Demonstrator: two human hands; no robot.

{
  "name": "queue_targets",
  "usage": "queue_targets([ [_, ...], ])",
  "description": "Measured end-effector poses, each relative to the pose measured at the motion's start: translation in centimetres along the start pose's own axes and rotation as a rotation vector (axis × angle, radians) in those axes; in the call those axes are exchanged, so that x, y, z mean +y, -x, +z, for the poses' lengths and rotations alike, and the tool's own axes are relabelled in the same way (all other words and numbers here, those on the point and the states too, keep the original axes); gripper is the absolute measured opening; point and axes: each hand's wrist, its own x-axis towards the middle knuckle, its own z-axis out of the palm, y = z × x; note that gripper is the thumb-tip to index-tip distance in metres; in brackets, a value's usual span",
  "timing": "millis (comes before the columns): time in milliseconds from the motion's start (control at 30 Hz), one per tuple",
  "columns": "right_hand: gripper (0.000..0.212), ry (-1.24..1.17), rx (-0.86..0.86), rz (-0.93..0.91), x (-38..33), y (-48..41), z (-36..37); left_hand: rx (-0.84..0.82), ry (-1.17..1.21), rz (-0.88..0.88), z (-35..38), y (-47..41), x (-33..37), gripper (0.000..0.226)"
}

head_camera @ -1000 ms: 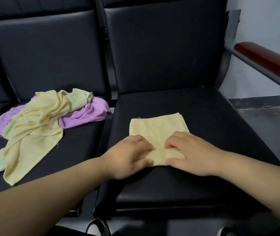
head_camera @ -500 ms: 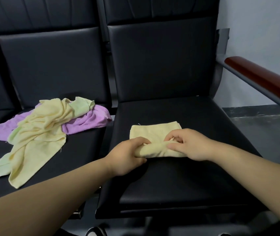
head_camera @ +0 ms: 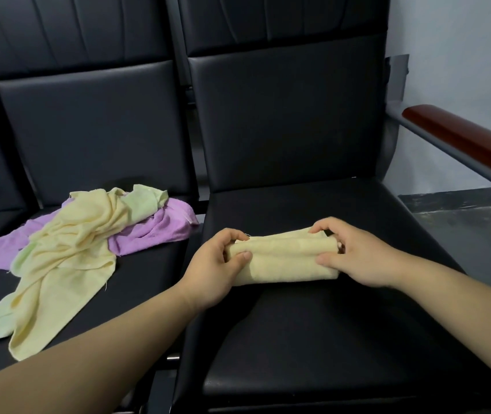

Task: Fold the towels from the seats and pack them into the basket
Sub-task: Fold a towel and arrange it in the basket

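Note:
A pale yellow towel point(head_camera: 283, 258), folded into a narrow thick strip, is held just above the right black seat point(head_camera: 313, 339). My left hand point(head_camera: 217, 264) grips its left end, thumb on the near side. My right hand point(head_camera: 354, 252) grips its right end, fingers curled over the top. On the left seat point(head_camera: 136, 273) lies a loose heap: a yellow towel point(head_camera: 67, 258), a light green towel point(head_camera: 142, 201) and a purple towel point(head_camera: 154, 231) under them. No basket is in view.
Black padded seat backs point(head_camera: 283, 121) rise behind both seats. A dark red wooden armrest point(head_camera: 462, 138) on a grey metal bar runs along the right side. A grey wall and dark floor point(head_camera: 471, 219) lie beyond it.
The towel lay flat on the right seat under both hands. Both hands folded its near edge over and lifted it off the seat as a narrow strip.

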Motion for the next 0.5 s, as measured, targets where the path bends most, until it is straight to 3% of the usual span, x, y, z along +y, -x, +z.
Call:
queue_targets([
  [500,0.015,-0.095,0.037,0.141,-0.1,-3.1,0.6,0.095,-0.023,-0.075,1.4,-2.2,-0.8,0.005],
])
